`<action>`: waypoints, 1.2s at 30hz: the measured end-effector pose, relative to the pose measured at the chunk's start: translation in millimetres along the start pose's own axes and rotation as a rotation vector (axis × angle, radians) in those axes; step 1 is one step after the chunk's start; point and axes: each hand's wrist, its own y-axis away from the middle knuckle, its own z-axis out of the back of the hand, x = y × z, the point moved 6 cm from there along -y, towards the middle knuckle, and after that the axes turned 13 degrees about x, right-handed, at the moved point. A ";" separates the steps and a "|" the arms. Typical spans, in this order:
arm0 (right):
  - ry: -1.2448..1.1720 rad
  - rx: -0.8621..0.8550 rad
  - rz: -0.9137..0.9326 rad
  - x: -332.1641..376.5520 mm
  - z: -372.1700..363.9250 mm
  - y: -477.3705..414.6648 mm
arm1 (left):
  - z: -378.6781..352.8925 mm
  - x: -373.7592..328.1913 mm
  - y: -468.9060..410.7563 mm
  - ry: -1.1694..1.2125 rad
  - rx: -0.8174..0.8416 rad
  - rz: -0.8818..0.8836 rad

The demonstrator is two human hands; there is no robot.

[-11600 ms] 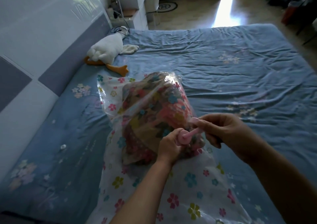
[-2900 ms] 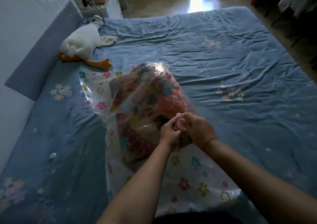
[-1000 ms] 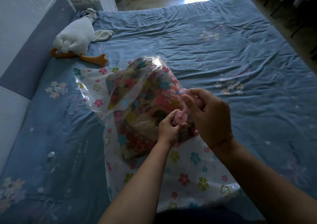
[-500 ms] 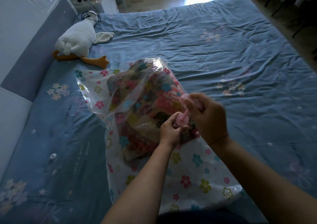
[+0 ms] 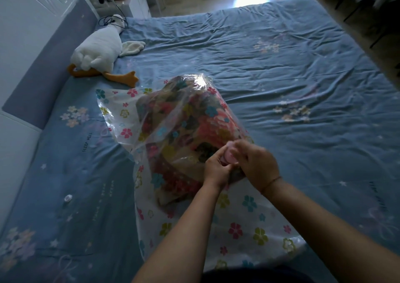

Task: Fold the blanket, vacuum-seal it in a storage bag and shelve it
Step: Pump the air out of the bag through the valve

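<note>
Pink pump [image 5: 229, 156] sits clamped by fingers of left hand [image 5: 216, 171] and right hand [image 5: 258, 165]; blanket [image 5: 186, 131] lies folded inside storage bag [image 5: 242, 224], which looks puffy; sealing, shelving remain.

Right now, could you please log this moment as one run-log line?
left hand: grips pink pump | right hand: also grips it | blanket: inside storage bag, on bed

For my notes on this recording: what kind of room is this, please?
Most likely a bedroom in a home: a wide bed with a blue flowered sheet, a padded headboard along its left side, and a white plush goose lying beside it.
</note>
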 end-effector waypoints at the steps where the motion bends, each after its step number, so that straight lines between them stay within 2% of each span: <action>1: 0.037 0.133 -0.099 -11.2 -12.7 -3.5 | -1.7 0.8 1.4 -0.008 0.000 -0.005; 2: 0.049 0.179 -0.137 -14.5 -14.1 -5.6 | -2.7 1.3 2.7 -0.009 0.000 0.000; 3: 0.032 0.144 -0.107 -10.5 -6.8 -6.6 | -2.7 1.0 3.6 0.000 -0.004 0.000; 7: -0.111 -0.297 0.203 39.9 59.0 14.1 | 2.4 -2.1 1.2 0.037 0.017 -0.007; 9: -0.108 -0.370 0.227 41.8 60.2 22.1 | 3.7 -2.5 0.2 0.029 0.017 -0.010; 10: -0.093 -0.330 0.193 36.7 51.1 20.8 | 3.4 -0.5 -0.1 0.016 0.014 -0.009; 13: -0.006 0.054 -0.052 -1.7 -3.3 2.2 | -1.4 3.6 1.7 -0.035 0.004 0.002; 14: 0.023 0.118 -0.120 -8.7 -11.7 -2.0 | -2.6 4.5 2.3 -0.035 0.006 0.003; 16: -0.028 0.030 -0.078 -0.9 0.4 -4.8 | 0.0 1.9 2.1 -0.028 0.004 0.001; 19: -0.162 -0.336 0.144 38.4 53.2 12.0 | 6.6 -6.0 0.7 0.031 0.035 0.002; 21: -0.164 -0.438 0.199 44.8 60.1 19.8 | 8.8 -6.7 -0.8 0.027 0.039 0.003; 23: -0.110 -0.297 0.122 32.0 35.0 12.8 | 7.6 -4.7 -1.3 -0.028 0.027 -0.003; 25: -0.006 0.006 -0.045 2.8 -6.0 -2.0 | 4.6 -1.6 -0.5 -0.089 0.011 -0.008; 26: 0.026 0.102 -0.135 -7.3 -16.3 -6.4 | 2.8 -0.1 0.2 -0.090 0.007 -0.009; 28: -0.025 0.056 -0.126 -4.8 -8.2 -9.7 | 3.4 -0.8 0.3 -0.058 0.002 -0.011; 31: -0.104 -0.337 0.147 39.4 47.0 3.4 | 9.5 -5.2 -4.0 -0.022 0.028 -0.017; 33: -0.108 -0.452 0.219 47.2 59.6 8.1 | 12.4 -6.1 -5.7 -0.002 0.028 -0.006; 35: -0.072 -0.345 0.160 34.2 43.7 0.7 | 11.0 -7.3 -5.6 -0.045 0.035 -0.014; 36: -0.047 -0.189 0.085 18.9 25.3 -6.2 | 9.2 -9.1 -4.1 -0.089 0.041 -0.017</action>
